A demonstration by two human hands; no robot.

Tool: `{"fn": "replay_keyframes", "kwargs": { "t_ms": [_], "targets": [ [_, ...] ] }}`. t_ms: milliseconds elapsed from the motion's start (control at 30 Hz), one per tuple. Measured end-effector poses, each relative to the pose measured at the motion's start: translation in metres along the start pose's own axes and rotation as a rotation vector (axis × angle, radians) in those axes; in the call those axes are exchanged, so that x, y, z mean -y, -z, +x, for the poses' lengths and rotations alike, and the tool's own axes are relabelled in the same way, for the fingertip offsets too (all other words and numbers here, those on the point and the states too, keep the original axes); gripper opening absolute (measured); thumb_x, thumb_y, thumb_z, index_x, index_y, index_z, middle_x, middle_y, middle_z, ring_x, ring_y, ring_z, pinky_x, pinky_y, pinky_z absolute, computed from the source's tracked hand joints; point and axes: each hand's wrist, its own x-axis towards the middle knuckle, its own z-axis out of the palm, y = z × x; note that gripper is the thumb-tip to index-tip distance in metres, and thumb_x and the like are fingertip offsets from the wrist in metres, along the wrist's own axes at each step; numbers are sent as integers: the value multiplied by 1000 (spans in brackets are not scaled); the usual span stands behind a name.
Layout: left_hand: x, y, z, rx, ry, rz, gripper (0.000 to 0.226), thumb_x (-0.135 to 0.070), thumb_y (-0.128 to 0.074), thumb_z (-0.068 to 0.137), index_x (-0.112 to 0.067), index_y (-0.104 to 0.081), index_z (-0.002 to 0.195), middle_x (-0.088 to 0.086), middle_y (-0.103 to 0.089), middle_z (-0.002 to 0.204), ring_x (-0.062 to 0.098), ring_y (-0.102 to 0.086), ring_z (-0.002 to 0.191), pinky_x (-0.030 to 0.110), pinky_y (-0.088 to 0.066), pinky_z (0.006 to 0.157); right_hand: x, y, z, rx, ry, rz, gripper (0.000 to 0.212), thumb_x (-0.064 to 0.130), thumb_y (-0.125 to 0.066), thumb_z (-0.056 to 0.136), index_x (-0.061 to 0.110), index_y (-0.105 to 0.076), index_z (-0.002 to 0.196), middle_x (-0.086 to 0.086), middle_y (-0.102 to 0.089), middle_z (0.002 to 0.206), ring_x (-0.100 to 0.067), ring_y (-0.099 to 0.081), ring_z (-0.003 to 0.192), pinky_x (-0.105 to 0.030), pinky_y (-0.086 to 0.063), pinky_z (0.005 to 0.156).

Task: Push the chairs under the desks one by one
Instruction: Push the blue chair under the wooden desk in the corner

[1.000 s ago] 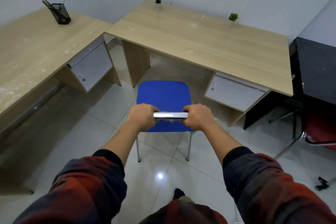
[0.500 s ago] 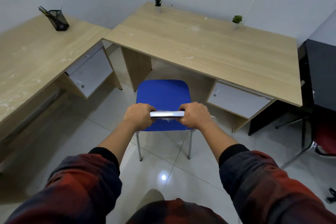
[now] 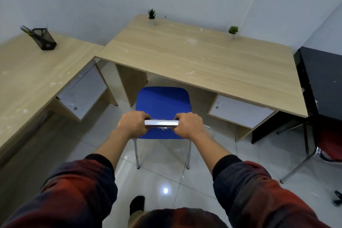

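Note:
A blue chair (image 3: 162, 101) with chrome legs stands on the tiled floor, facing the light wooden desk (image 3: 203, 61). Its front edge reaches just under the desk's near edge, in the gap between a side panel and a white drawer unit (image 3: 238, 113). My left hand (image 3: 132, 123) and my right hand (image 3: 189, 124) both grip the chair's shiny backrest bar (image 3: 161, 123), one at each end. Part of a red chair (image 3: 331, 144) with a metal frame shows at the right edge.
A second wooden desk (image 3: 27, 72) runs along the left with a black pen holder (image 3: 44, 38) on it. Two small potted plants (image 3: 152, 15) (image 3: 233, 31) stand at the back of the middle desk. A black table (image 3: 322, 81) stands on the right.
The blue chair has slid forward toward the desk with both hands on its backrest bar; its front edge now meets the desk's edge. I have stepped closer.

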Motion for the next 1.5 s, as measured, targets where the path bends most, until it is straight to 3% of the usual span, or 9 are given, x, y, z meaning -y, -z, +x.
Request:
{"fn": "replay_keyframes", "kwargs": {
  "t_ms": [133, 333, 533, 733, 1167, 1500],
  "targets": [
    [14, 1, 17, -42, -58, 9, 26, -42, -62, 88, -32, -70, 111, -11, -71, 95, 10, -64, 77, 26, -53, 64, 4, 5, 17, 23, -45, -31, 29, 47, -63, 82, 30, -68, 105, 8, -70, 89, -17, -62, 75, -28, -49, 65],
    [46, 14, 38, -21, -146, -23, 25, -39, -62, 89, -32, -70, 111, -12, -69, 94, 10, -61, 77, 26, -52, 65, 35, 12, 37, 66, -123, -51, 36, 52, -61, 84, 28, -69, 110, 5, -70, 93, -18, -64, 78, -30, -54, 69],
    [71, 14, 35, 9, -228, -52, 26, -38, -63, 89, -31, -68, 113, -11, -68, 99, 10, -59, 80, 26, -46, 66, 61, 7, 33, 112, -201, -75, 40, 56, -61, 84, 25, -71, 108, 3, -70, 90, -18, -64, 75, -28, -51, 63],
    [108, 19, 32, 63, -278, 2, 27, -41, -62, 89, -31, -67, 113, -12, -67, 100, 10, -61, 84, 31, -55, 75, 100, -10, 28, 89, -238, -78, 39, 53, -60, 86, 20, -69, 106, 1, -69, 89, -18, -64, 75, -27, -51, 61],
    [94, 22, 58, 3, -288, 53, 24, -33, -61, 87, -32, -68, 109, -10, -67, 93, 13, -61, 80, 28, -52, 64, 85, 6, 46, 113, -285, -30, 35, 34, -63, 84, 29, -66, 119, 5, -69, 105, -15, -61, 87, -29, -52, 71],
    [62, 23, 74, 14, -206, 57, 28, -24, -61, 81, -30, -70, 107, -6, -67, 93, 17, -53, 75, 28, -39, 59, 56, 17, 54, 121, -327, -29, 34, 28, -62, 78, 30, -70, 111, 7, -69, 96, -16, -62, 83, -31, -55, 73]
  ]
}}
